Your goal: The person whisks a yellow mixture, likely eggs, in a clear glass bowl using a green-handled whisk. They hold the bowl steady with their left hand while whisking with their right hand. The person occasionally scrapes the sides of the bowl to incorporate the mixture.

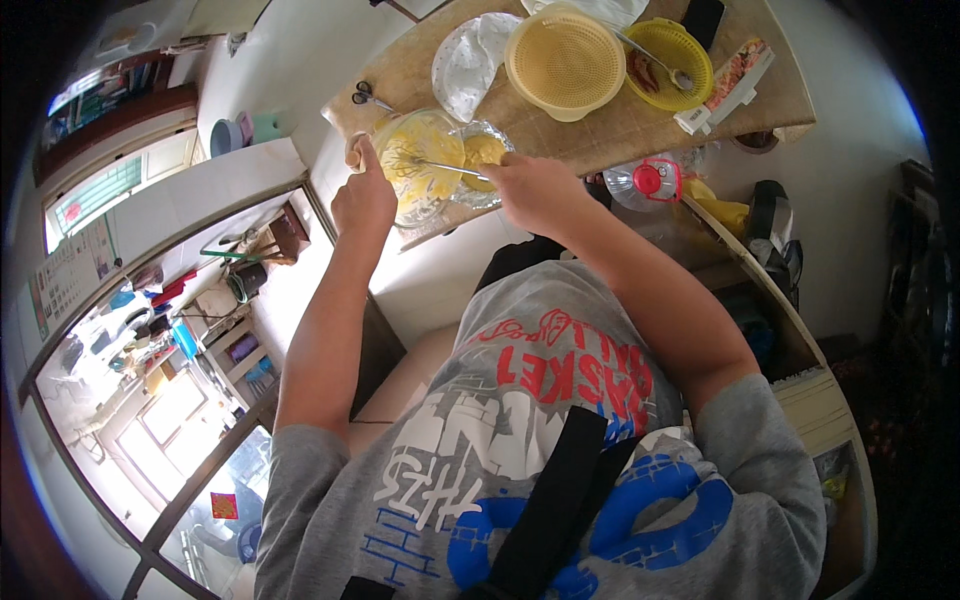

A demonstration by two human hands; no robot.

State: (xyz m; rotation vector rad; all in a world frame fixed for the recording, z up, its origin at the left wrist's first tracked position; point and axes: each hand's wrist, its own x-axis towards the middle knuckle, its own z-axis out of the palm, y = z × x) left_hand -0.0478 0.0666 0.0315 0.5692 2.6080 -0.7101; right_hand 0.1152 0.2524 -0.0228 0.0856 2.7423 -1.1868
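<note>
My left hand (pixel 364 193) grips the left rim of a clear bowl (pixel 437 124), which is smeared inside with pale yellow batter and looks tilted. The handle of a metal whisk (pixel 450 168) is in my right hand (pixel 537 192), with its wires inside the bowl among the batter. Right beside the bowl, partly behind it and the whisk handle, a foil-lined round container (pixel 490 130) holds a yellow mixture (pixel 482 152). Whether the bowl rests on that container's edge I cannot tell.
On the brown table (pixel 600 140) lie scissors (pixel 371 95), a crumpled white plastic sheet (pixel 470 65), a cream colander (pixel 565 60), a yellow basket (pixel 690 95) with a spoon (pixel 681 78), a long box (pixel 735 80) and a black phone-like object (pixel 703 20). Beside the table stands a red-capped clear jug (pixel 640 185).
</note>
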